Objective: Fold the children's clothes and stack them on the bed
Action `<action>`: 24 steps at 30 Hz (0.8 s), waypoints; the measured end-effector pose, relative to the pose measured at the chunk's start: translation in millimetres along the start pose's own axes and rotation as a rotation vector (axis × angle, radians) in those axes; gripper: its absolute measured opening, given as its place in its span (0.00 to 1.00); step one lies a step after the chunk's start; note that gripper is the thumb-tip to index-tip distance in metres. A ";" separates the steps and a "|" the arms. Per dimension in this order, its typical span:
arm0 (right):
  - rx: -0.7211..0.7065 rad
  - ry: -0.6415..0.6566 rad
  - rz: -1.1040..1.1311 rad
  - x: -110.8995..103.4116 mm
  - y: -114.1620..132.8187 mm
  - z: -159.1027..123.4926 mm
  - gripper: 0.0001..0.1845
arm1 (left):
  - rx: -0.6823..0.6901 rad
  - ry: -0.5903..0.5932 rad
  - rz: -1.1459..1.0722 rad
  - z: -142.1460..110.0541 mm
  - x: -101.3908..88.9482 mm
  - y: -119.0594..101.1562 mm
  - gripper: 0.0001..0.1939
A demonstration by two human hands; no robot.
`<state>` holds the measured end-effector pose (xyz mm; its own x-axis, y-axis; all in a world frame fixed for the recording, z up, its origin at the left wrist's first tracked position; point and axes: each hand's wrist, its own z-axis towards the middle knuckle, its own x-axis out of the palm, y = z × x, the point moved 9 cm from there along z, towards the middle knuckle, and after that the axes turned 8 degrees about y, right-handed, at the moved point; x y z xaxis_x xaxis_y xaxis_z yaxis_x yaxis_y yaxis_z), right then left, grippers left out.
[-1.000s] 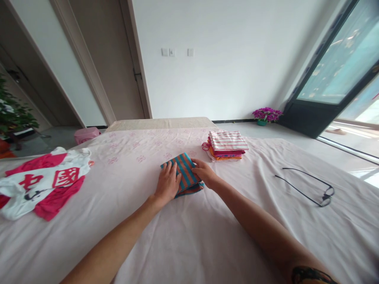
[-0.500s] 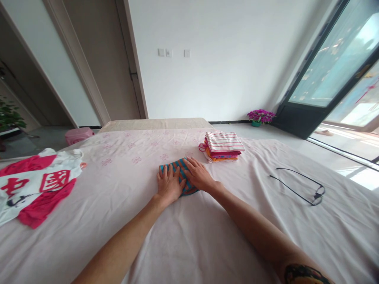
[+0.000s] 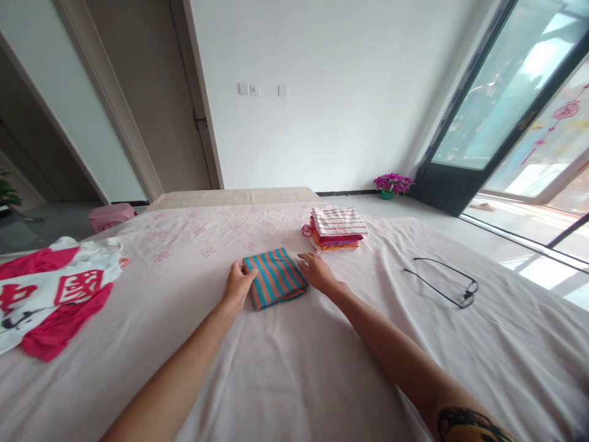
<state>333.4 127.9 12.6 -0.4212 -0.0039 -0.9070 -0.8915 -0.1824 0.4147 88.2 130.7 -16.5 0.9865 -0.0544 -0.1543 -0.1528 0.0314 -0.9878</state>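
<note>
A folded cloth with teal and orange stripes (image 3: 277,280) lies flat on the bed sheet in front of me. At its left edge is my left hand (image 3: 238,285), with the thumb over the top of the cloth and the fingers curled at the side. My right hand (image 3: 316,271) rests beside the right edge, fingers stretched forward and holding nothing. Just beyond it stands a stack of folded clothes (image 3: 338,228), topped by a white piece with red stripes.
A red and white printed garment (image 3: 59,288) lies spread at the left. Black-framed glasses (image 3: 467,296) lie on the pale sheet (image 3: 294,368) at the right. Past the bed are a pink stool (image 3: 111,216), a pot of purple flowers (image 3: 392,183) and a glass door (image 3: 488,104).
Both hands have come off the top of the striped cloth and moved apart to its left and right edges, uncovering it. The view has shifted slightly right.
</note>
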 end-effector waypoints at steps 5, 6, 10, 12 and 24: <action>0.104 0.075 0.087 6.1 5.5 16.5 0.17 | -0.129 0.100 -0.149 -0.5 10.9 -1.9 0.18; 0.137 0.101 0.118 8.3 4.0 22.1 0.18 | -0.149 0.114 -0.168 -1.1 12.7 -2.1 0.17; 0.174 0.195 0.286 18.0 2.5 42.0 0.28 | -0.173 0.107 -0.204 -6.9 11.3 -2.9 0.16; 0.165 0.216 0.311 21.8 5.4 47.1 0.31 | -0.159 0.092 -0.206 -10.0 5.8 -3.2 0.15; -0.255 0.100 0.126 10.8 71.7 -8.7 0.22 | 0.277 -0.088 0.516 -32.1 -69.6 -41.6 0.18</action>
<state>266.3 106.2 31.9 -0.4959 -0.1366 -0.8576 -0.7574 -0.4151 0.5041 24.0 101.2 34.6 0.7914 0.1194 -0.5995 -0.6051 0.2919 -0.7407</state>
